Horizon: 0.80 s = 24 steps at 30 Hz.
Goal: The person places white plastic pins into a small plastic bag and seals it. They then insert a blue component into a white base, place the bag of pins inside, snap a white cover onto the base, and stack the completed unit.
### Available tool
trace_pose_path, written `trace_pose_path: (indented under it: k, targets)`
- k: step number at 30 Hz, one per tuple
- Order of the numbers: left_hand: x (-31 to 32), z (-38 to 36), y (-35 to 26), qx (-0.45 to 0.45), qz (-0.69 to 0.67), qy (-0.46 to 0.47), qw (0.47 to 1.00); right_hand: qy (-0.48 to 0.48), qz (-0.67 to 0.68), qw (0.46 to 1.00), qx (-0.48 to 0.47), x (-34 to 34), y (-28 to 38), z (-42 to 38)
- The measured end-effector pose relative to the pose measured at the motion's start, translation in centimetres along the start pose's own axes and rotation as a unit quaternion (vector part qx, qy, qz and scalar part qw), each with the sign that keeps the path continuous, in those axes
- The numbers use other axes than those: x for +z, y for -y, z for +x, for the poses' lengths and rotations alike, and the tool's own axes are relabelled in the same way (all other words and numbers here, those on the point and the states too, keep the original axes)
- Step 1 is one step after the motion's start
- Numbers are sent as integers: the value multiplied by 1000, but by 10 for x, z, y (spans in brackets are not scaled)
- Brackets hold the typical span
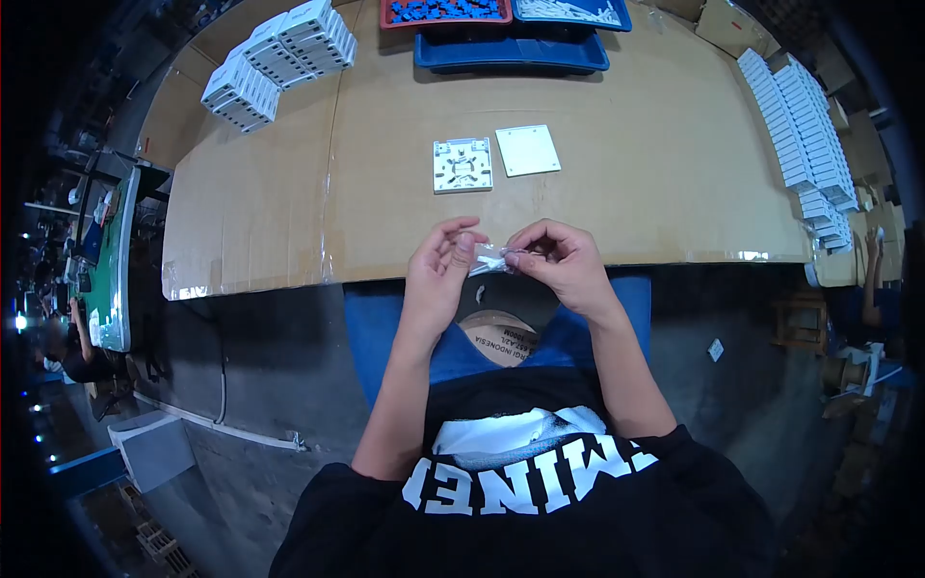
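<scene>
- My left hand and right hand meet just above the near edge of the cardboard-covered table, both pinching one small clear plastic packet stretched between them.
- My left fingers close on the packet's left end; my right fingertips clamp its right end. Both grips are narrow, shut on the packet, which hangs in the air and touches no surface.
- What the packet contains is too small to tell; something pale shows through the plastic.
- Farther away on the table, beyond my hands, lies a white square base with its fitted inside facing up, and just beside it on the right a plain white square cover plate, the two apart from each other.
- At the far edge stand a red tray of blue parts and, right of it, blue trays, one holding white pieces.
- Stacks of white boxes sit at the far left; a long row of white boxes runs down the right side.
- Below my hands, between my knees, a brown tape roll rests on my lap against blue trousers.
- At the far right edge another person's arm shows, well apart from my own.
</scene>
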<state>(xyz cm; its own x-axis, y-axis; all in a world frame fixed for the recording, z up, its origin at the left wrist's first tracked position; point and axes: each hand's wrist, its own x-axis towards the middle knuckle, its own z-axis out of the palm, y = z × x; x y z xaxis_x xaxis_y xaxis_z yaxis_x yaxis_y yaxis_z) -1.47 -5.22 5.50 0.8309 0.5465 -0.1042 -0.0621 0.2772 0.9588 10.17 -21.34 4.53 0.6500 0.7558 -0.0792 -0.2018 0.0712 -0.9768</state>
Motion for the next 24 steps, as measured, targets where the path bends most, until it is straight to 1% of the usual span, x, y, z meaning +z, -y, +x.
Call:
trace_pose_path:
  k: [2, 3, 5, 6, 7, 8, 9, 10, 11, 13, 15, 17, 18, 20, 21, 23, 24]
  targets:
    - [-11, 0, -2, -122, 47, 90, 987, -3, -4, 1000, -17, 1, 0, 2]
    - [-16, 1, -1, -123, 47, 90, 987, 2, -4, 1000, -17, 1, 1, 2]
    - [-21, 2, 4, -153, 67, 141, 976, 7, -7, 1000, -13, 0, 3, 0]
    - [-22, 3, 4, -153, 66, 139, 976, 10, -42, 999, -21, 1, 5, 0]
    - [-23, 4, 2, -181, 54, 135, 973, 14, -76, 997, -31, 1, 6, 2]
    - [-25, 5, 1, -207, 42, 132, 968, 17, -75, 996, -33, 1, 5, 3]
    - [-27, 5, 1, -207, 43, 131, 969, 31, -74, 997, -15, -2, 3, 2]
    - [-28, 6, 3, -204, 52, 149, 966, 44, -73, 996, 4, -4, 3, 1]
    - [-28, 5, 5, -201, 60, 167, 963, 43, -74, 996, 6, -5, 3, 0]
    - [-20, 0, -1, -187, 68, 167, 966, 58, -48, 997, 15, -4, 7, 1]
    - [-20, 2, -4, -170, 82, 167, 968, 68, -45, 997, -4, -9, 4, 4]
    - [-24, 3, 4, -127, 64, 164, 976, 72, -42, 996, -17, -13, 1, 3]
    - [-25, 2, 8, -129, 62, 165, 976, 73, -47, 996, -22, -12, 3, 3]
    - [-27, 3, 12, -62, 128, 151, 978, 78, -51, 995, -28, -13, 2, 3]
    - [-27, 3, 7, -60, 129, 150, 978, 83, -55, 994, -33, -14, 1, 4]
    - [-26, 0, -3, -82, 220, 169, 957, 87, -58, 994, -36, -15, 1, 4]
    - [-26, 1, -3, -83, 218, 170, 957, 94, -72, 992, -31, -15, 6, 3]
